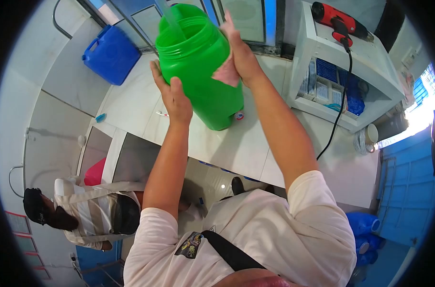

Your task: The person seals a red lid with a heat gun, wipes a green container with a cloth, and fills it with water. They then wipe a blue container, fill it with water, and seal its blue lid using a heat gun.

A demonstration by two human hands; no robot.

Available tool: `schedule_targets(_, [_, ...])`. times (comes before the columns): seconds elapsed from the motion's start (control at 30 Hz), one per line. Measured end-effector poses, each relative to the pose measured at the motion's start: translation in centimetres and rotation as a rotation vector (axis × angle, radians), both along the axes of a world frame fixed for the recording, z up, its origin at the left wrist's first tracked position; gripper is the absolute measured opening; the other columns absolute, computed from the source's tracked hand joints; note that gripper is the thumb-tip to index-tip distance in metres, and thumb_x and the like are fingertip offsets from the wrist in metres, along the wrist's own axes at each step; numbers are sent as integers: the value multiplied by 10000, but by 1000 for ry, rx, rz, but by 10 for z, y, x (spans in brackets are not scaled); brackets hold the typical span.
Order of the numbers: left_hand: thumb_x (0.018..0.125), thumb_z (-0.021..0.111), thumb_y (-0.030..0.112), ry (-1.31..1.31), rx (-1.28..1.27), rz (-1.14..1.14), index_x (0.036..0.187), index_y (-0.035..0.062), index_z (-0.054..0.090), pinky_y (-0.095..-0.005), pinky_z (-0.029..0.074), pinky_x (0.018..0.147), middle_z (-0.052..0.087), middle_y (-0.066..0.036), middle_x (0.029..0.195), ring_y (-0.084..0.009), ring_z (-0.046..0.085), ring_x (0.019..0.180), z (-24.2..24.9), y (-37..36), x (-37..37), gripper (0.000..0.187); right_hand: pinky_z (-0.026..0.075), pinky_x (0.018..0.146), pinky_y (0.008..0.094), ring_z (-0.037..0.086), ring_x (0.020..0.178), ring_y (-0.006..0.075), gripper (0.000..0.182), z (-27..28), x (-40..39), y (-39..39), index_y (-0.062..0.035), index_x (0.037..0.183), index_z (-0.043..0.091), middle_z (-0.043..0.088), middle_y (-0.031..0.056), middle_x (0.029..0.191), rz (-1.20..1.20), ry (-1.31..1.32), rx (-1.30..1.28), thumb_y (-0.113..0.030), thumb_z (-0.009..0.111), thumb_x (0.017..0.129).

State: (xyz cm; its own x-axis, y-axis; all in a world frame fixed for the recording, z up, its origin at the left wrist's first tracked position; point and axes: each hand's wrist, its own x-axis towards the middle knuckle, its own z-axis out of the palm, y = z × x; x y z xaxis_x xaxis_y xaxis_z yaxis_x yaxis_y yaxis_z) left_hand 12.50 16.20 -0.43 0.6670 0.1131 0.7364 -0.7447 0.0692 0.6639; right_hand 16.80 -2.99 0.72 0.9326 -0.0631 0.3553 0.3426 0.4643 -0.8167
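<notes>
A green plastic water container with a wide, uncapped threaded mouth stands tilted over the white counter, between my two hands. My left hand supports its near left side, thumb up and fingers partly behind it. On the opposite side, my right hand presses a pink cloth against the green wall. A translucent strip, like a tube or stream, enters the mouth from above. Close by the container's base lies a small round cap with a red and blue mark.
A blue jerrycan stands at the back left. To the right, a red heat gun lies on a white shelf box, its black cord hanging over the counter. Another person is bent at the lower left. Blue bottles sit lower right.
</notes>
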Motion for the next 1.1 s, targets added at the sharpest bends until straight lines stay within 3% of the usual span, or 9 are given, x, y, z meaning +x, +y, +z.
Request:
schedule_targets(0.2, [973, 627, 328, -285, 541, 418, 1543, -28, 262, -465, 197, 1216, 348, -219, 1549, -315, 361, 1442, -33, 16, -62, 765, 458, 1021, 295, 591, 1191, 151, 449, -51, -69, -9, -8, 1406, 561, 629, 73, 1312, -69, 123, -4, -279, 583, 1049])
schedule_targets(0.37, [917, 693, 165, 112, 437, -150, 1442, -10, 372, -450, 332, 1134, 489, -183, 1423, -288, 411, 1390, -89, -1, -94, 639, 495, 960, 324, 610, 1110, 143, 298, -38, -122, -36, -7, 1276, 646, 643, 47, 1233, -128, 4, -61, -120, 577, 1009])
schedule_targets(0.43, [918, 694, 120, 153, 400, -189, 1480, -7, 336, -450, 356, 1128, 469, -180, 1453, -295, 441, 1373, -72, -24, -95, 678, 501, 977, 339, 643, 1054, 248, 315, -6, -143, -56, -77, 1279, 672, 667, 75, 1158, -319, -248, -1020, -137, 601, 978])
schedule_targets(0.57, [910, 745, 183, 109, 281, -289, 1491, -17, 349, -463, 388, 1117, 494, -187, 1429, -311, 486, 1350, -39, -69, -81, 731, 513, 963, 382, 619, 1084, 319, 311, 44, -150, -87, -104, 1221, 699, 625, 117, 1222, -68, -210, -988, -113, 646, 914])
schedule_targets(0.7, [968, 704, 276, 327, 511, -805, 1512, -1, 310, -462, 449, 1063, 507, -162, 1448, -291, 566, 1275, -25, -88, -60, 726, 561, 709, 317, 700, 774, 227, 311, 106, -191, -104, -60, 1218, 643, 722, 120, 1004, -161, -122, -1044, -71, 535, 926])
schedule_targets(0.77, [1001, 643, 280, 654, 268, -961, 1475, 4, 352, -439, 480, 1032, 531, -140, 1421, -300, 580, 1259, -17, -110, -71, 621, 555, 689, 291, 705, 774, 195, 310, 116, -202, -128, -69, 1224, 642, 731, 102, 1002, 187, 130, -529, -88, 546, 929])
schedule_targets(0.8, [1048, 528, 288, 742, 126, -1072, 1478, 45, 368, -413, 496, 1017, 545, -123, 1401, -291, 589, 1252, -15, -122, -75, 520, 556, 709, 293, 701, 839, 189, 301, 81, -207, -102, -60, 1226, 646, 714, 86, 1020, -481, -49, -978, -70, 518, 954])
schedule_targets(0.97, [1066, 378, 264, 940, -190, -1255, 1521, 99, 356, -418, 476, 1053, 530, -99, 1433, -223, 573, 1282, -6, -149, -94, 485, 519, 947, 417, 597, 1155, 335, 447, -18, -227, -131, -95, 1264, 645, 564, 135, 1358, -639, -544, -1321, -80, 685, 819])
schedule_targets(1.1, [1012, 551, 402, 936, 131, -1365, 1578, 68, 281, -417, 359, 1165, 515, -98, 1458, -235, 476, 1385, -19, -157, -112, 711, 516, 946, 416, 612, 1145, 344, 533, -57, -283, -153, -116, 1343, 595, 575, 150, 1342, -574, 42, -1284, -53, 699, 824])
